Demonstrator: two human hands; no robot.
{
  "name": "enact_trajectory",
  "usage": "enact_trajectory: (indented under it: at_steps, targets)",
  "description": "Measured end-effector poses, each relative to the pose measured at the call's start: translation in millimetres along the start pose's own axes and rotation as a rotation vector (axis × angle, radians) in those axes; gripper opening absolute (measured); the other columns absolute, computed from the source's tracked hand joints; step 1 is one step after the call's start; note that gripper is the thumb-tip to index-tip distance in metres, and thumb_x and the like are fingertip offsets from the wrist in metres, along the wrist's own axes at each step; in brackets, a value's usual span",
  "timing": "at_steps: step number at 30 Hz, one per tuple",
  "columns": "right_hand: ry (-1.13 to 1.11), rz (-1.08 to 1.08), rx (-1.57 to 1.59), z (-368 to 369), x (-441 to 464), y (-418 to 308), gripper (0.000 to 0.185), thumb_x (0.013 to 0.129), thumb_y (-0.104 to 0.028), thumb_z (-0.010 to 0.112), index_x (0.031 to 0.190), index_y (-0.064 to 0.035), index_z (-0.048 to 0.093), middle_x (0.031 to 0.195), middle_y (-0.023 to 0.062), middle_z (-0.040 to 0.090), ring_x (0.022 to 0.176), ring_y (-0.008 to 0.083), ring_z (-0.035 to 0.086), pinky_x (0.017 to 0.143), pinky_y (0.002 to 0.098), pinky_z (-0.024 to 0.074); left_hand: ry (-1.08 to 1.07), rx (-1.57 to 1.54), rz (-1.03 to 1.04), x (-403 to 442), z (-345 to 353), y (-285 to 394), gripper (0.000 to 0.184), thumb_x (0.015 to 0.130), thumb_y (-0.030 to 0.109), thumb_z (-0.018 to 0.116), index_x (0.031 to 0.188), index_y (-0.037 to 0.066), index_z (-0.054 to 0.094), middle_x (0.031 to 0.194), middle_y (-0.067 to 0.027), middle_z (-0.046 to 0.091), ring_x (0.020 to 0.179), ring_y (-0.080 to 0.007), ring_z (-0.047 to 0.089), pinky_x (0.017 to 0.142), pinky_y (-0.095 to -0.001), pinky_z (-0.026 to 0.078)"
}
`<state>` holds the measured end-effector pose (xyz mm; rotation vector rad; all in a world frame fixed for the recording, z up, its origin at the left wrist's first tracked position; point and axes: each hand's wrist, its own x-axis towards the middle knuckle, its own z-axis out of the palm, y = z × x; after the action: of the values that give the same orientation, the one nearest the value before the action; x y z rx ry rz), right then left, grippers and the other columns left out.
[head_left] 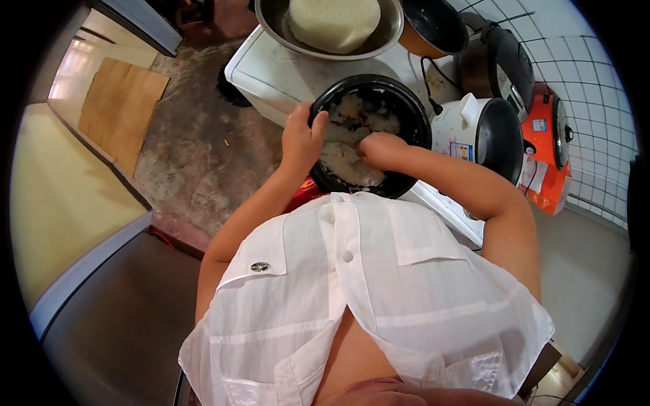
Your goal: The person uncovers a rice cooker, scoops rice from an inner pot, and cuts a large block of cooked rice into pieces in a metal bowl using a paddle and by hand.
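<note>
A round black pot (423, 125) sits close to my body, with whitish, rice-like food (349, 166) and some brown patches inside. My left hand (302, 137) is closed on the pot's left rim, its thumb on top and its fingers hidden on the outer side. Inside the pot, over the food, my right hand (382, 150) is curled shut. Whatever its fingers hold is hidden from view.
A metal basin (267, 24) with a large pale, rounded mass (335, 24) stands behind. To the right are a black pan (437, 27), a white pot-like appliance (460, 128), a dark cooker (497, 68) and an orange appliance (542, 135), beside a wire grid.
</note>
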<state>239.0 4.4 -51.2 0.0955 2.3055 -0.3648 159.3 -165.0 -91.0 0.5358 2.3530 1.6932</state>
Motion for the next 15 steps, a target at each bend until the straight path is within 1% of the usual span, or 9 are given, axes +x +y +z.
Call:
enact_trajectory:
  at_steps: [3,6,9,15]
  targets:
    - [0.024,-0.012,0.006,8,-1,3,0.021,0.077,-0.016,0.055,0.093,-0.0107,0.067,0.086,0.015,0.065,0.082,0.0339,0.062,0.072,0.0436,0.0484,-0.01,-0.023,-0.014,-1,0,4,0.03,0.087,0.028,0.057,0.099,0.001,0.055,0.088,-0.0187,0.057,0.084,-0.0365,0.054,0.074,-0.0404,0.043]
    - [0.054,-0.021,0.008,13,-10,4,0.019,0.081,-0.018,0.053,0.091,-0.0082,0.066,0.084,0.0166,0.064,0.081,0.0355,0.061,0.072,0.0447,0.0478,-0.014,0.007,-0.003,0,0,4,0.029,0.087,0.027,0.057,0.098,0.001,0.056,0.088,-0.0187,0.057,0.084,-0.0362,0.055,0.074,-0.0396,0.043]
    - [0.051,-0.068,0.067,13,-17,7,0.022,0.081,-0.019,0.051,0.09,-0.0049,0.065,0.089,0.0198,0.063,0.086,0.0376,0.06,0.075,0.0454,0.0477,-0.021,0.042,0.003,2,0,2,0.028,0.087,0.027,0.056,0.098,0.001,0.056,0.088,-0.0183,0.057,0.084,-0.0355,0.055,0.073,-0.0392,0.043]
    - [0.015,-0.223,0.194,0,-20,26,0.024,0.083,-0.023,0.052,0.089,-0.0033,0.065,0.085,0.021,0.063,0.084,0.0382,0.06,0.075,0.0448,0.0463,-0.048,0.019,-0.053,0,-1,5,0.03,0.087,0.029,0.057,0.099,0.001,0.055,0.085,-0.0171,0.058,0.08,-0.033,0.056,0.072,-0.0386,0.044]
